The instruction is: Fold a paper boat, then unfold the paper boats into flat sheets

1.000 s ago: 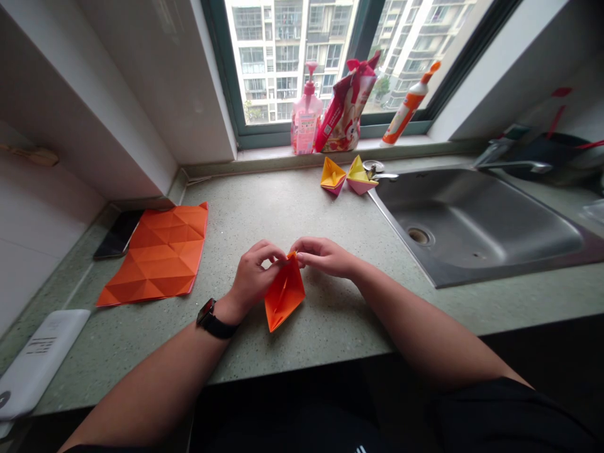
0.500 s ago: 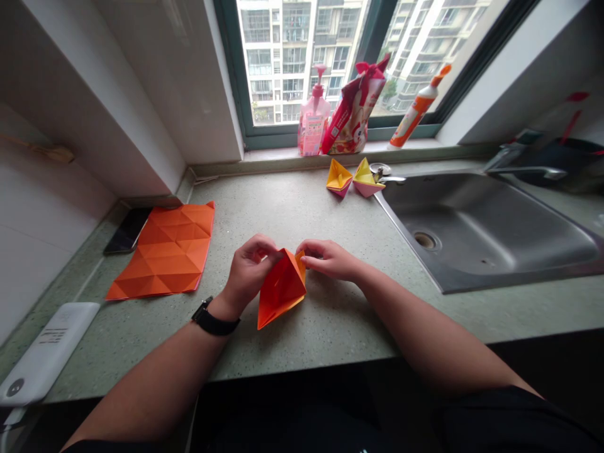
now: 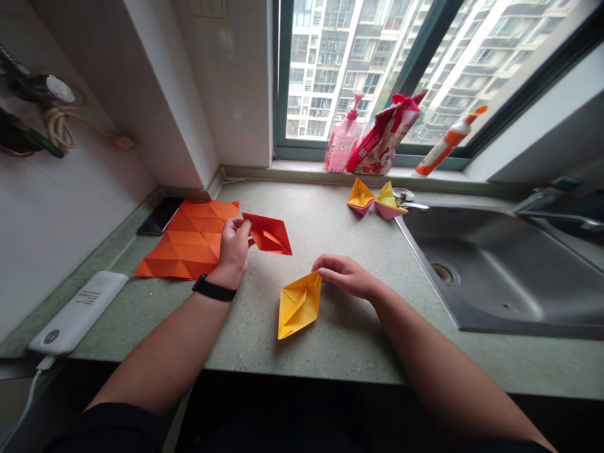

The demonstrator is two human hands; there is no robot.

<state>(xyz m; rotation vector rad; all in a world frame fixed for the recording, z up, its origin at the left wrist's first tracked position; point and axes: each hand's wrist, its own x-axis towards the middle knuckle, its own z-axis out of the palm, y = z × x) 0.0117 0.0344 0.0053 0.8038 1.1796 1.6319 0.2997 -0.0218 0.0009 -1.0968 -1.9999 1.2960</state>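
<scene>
My left hand (image 3: 236, 244) pinches one end of a red folded paper boat (image 3: 268, 234), raised over the counter beside the creased orange paper. A yellow folded paper boat (image 3: 299, 305) is gripped at its upper right tip by the fingers of my right hand (image 3: 342, 274); its hollow side faces me. The creased orange paper (image 3: 189, 242) lies flat at the left, partly behind my left hand. Near the sink stand two small folded paper boats, one orange-yellow and magenta (image 3: 361, 196), the other light yellow and pink (image 3: 389, 202).
A steel sink (image 3: 476, 308) takes up the right side. On the sill stand a pink pump bottle (image 3: 343, 143), a red bag (image 3: 384, 141) and an orange-white bottle (image 3: 446, 146). A white power bank (image 3: 80, 311) with a cable and a dark phone (image 3: 160, 216) lie left.
The red and yellow paper boats, nested together before, are now apart. My left hand has moved up and left with the red one; my right keeps the yellow one. The camera view has shifted.
</scene>
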